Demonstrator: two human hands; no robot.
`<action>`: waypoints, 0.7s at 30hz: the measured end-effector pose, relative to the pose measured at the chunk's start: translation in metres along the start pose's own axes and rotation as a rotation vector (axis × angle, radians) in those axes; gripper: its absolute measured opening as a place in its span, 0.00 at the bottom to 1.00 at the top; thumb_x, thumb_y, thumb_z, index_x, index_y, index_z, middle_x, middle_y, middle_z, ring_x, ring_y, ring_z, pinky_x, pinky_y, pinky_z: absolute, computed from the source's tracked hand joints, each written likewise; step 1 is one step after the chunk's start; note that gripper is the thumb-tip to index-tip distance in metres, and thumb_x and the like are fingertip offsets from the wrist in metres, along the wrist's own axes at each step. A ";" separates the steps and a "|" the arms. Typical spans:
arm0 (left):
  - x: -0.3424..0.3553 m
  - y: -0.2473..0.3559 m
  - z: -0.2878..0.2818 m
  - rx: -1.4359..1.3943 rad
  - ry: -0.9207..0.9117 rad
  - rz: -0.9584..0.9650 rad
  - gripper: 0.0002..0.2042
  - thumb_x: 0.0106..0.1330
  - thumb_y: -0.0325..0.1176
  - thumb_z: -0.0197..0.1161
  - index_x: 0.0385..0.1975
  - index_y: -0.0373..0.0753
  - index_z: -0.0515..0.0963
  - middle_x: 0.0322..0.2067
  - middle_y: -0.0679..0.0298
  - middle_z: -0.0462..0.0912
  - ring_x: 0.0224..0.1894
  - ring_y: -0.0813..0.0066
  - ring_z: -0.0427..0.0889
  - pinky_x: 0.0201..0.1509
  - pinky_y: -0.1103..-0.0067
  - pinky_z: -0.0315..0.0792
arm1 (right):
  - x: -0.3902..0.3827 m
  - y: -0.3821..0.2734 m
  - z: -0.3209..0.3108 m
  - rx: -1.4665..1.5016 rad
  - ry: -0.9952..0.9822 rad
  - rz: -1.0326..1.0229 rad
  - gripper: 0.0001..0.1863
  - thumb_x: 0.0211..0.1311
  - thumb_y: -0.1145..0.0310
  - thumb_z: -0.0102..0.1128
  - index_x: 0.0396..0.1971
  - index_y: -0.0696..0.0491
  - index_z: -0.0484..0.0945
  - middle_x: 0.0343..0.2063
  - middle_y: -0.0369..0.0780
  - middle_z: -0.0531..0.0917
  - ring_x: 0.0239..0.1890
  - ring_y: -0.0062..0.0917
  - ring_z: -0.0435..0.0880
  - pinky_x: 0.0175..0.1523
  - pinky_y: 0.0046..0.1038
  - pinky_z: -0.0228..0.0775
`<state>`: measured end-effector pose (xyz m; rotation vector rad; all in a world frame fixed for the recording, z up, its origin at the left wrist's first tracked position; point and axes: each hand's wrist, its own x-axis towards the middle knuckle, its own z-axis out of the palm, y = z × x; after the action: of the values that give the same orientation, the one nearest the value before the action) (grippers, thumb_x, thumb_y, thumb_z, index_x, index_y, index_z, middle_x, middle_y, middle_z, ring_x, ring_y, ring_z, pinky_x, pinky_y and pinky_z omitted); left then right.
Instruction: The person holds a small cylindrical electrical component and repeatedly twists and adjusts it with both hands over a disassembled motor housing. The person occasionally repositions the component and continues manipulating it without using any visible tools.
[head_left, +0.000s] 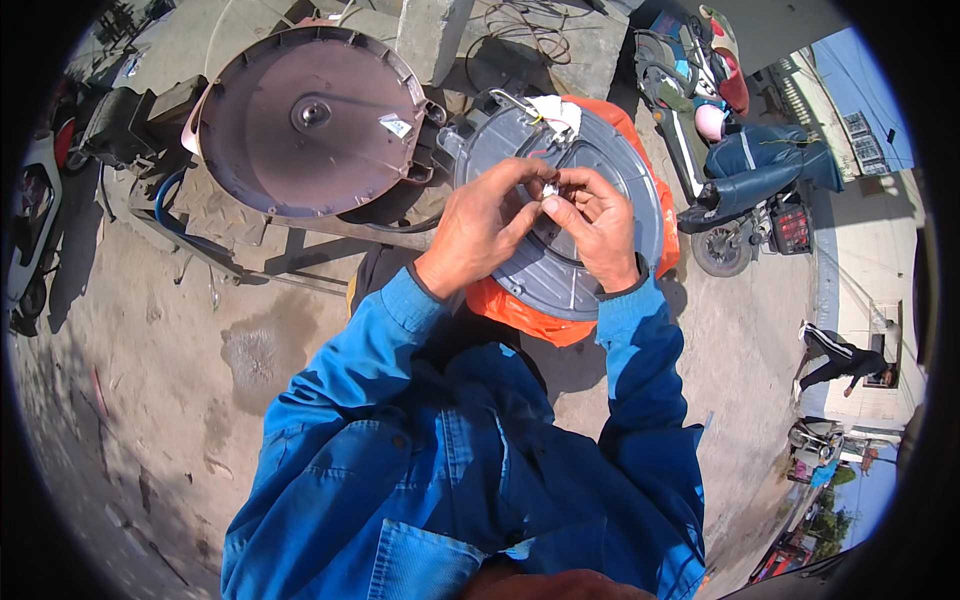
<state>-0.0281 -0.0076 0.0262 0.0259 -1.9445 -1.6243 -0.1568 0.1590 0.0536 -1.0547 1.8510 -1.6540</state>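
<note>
Both my hands meet over a round grey ribbed plastic cover (627, 190), their fingertips nearly touching. A small shiny silvery piece (549, 189) sits pinched between them, too small to name. Thumb and fingers of my left hand (478, 222) are closed at its left side. My right hand (600, 225) closes on it from the right with thumb and forefinger, the other fingers curled. Red and yellow wires and a white crumpled piece (556, 115) lie at the cover's far edge. Orange plastic sheeting (560, 328) shows beneath the cover.
A large round brownish tub (260, 130) with a central hub rests on a metal stand at the far left. Beyond are a concrete block (432, 38) and coiled wire (520, 30). A parked scooter (740, 190) stands at the right; farther off a person (845, 360) is walking.
</note>
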 end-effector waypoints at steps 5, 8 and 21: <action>0.000 -0.002 -0.001 0.009 -0.026 0.021 0.23 0.69 0.19 0.71 0.64 0.39 0.81 0.49 0.57 0.88 0.42 0.63 0.91 0.47 0.72 0.84 | 0.000 0.002 -0.002 0.003 0.001 0.000 0.18 0.75 0.74 0.75 0.59 0.61 0.84 0.49 0.39 0.91 0.51 0.20 0.89 0.59 0.25 0.82; 0.002 -0.004 0.001 0.014 -0.006 0.066 0.23 0.69 0.17 0.71 0.64 0.40 0.82 0.44 0.61 0.86 0.37 0.73 0.87 0.43 0.77 0.82 | -0.001 0.001 -0.001 -0.003 0.000 -0.029 0.17 0.74 0.75 0.75 0.59 0.61 0.84 0.49 0.39 0.91 0.51 0.20 0.89 0.59 0.25 0.82; 0.000 -0.004 -0.002 -0.007 -0.042 -0.025 0.22 0.71 0.23 0.73 0.65 0.39 0.81 0.46 0.57 0.87 0.39 0.66 0.89 0.45 0.73 0.84 | -0.002 -0.002 -0.001 0.024 -0.010 -0.014 0.18 0.74 0.75 0.75 0.59 0.62 0.81 0.50 0.42 0.91 0.53 0.23 0.90 0.61 0.27 0.83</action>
<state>-0.0286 -0.0104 0.0226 0.0139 -1.9780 -1.6602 -0.1557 0.1613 0.0551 -1.0668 1.8172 -1.6719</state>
